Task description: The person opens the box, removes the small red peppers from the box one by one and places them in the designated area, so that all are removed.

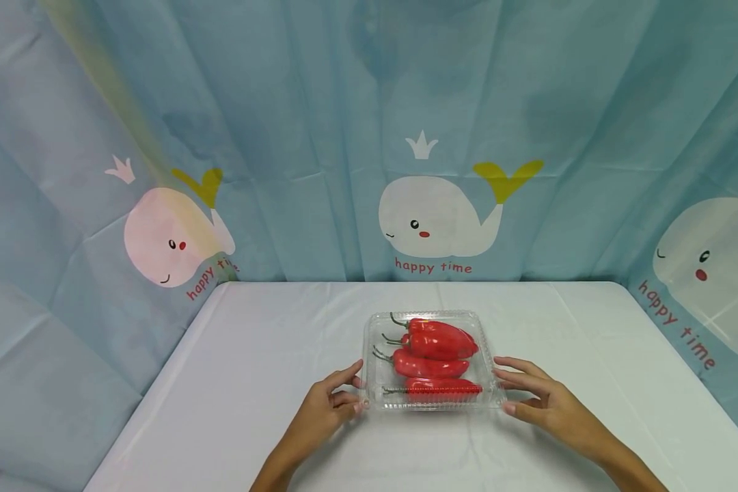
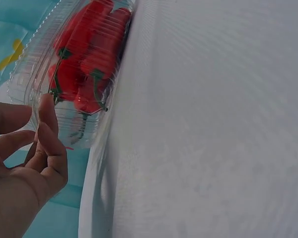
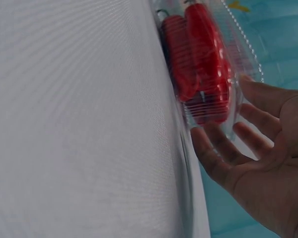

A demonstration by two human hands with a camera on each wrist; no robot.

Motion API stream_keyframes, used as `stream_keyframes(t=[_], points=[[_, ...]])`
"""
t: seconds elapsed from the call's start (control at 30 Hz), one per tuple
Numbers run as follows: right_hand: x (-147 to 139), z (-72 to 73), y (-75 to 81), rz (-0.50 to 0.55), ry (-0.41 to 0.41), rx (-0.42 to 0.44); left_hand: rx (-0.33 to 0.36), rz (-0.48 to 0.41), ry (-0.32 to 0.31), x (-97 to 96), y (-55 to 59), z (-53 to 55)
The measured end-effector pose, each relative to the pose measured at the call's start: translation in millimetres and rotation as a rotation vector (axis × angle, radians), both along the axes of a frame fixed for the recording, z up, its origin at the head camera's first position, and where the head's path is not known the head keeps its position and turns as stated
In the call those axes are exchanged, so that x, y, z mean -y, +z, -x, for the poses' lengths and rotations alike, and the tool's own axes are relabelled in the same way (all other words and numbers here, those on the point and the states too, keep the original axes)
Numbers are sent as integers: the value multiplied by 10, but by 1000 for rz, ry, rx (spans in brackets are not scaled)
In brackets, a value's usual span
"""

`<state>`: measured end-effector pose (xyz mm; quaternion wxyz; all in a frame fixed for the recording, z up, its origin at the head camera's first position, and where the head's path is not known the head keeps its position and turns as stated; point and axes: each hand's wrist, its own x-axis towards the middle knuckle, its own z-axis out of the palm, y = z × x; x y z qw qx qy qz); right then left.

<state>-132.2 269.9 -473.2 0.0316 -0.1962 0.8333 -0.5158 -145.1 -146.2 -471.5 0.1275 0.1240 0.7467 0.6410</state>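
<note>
A clear plastic clamshell box (image 1: pixel 430 404) with its lid down sits on the white table. Inside lie several red peppers (image 1: pixel 433 369) with green stems, pointing left. At the box's left side is my left hand (image 1: pixel 326 410), its thumb at the near corner and its bent fingers beside the wall. The right hand (image 1: pixel 544 403) is at the opposite side, fingers fairly straight and spread, thumb by the near right corner. In the left wrist view the left hand (image 2: pixel 32 168) has its fingertips at the box rim; the right wrist view shows the right hand's fingertips (image 3: pixel 198 136) against the box's end.
A white cloth (image 1: pixel 252 355) covers the table. Behind and at both sides hangs a light blue curtain (image 1: pixel 307 137) printed with whales and lettering. The curtain meets the table at its back edge.
</note>
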Motion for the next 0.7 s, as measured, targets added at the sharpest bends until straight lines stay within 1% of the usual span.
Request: stream_keyframes(t=[0.17,0.33,0.4,0.47,0.63,0.7], points=[[1,-3,1,0,6,-5,-42,16,4,5,4,5],[12,-7,11,28,7,6,-30,10,13,-2,12,-4],[13,-7,12,60,18,35,-25,7,14,-5,16,-8],[6,-6,9,99,28,92,-27,1,11,-9,16,-10],[-51,16,-8,182,80,235,-26,4,8,-21,28,-17],[-80,27,-11,212,118,263,-29,15,14,-25,30,-20]])
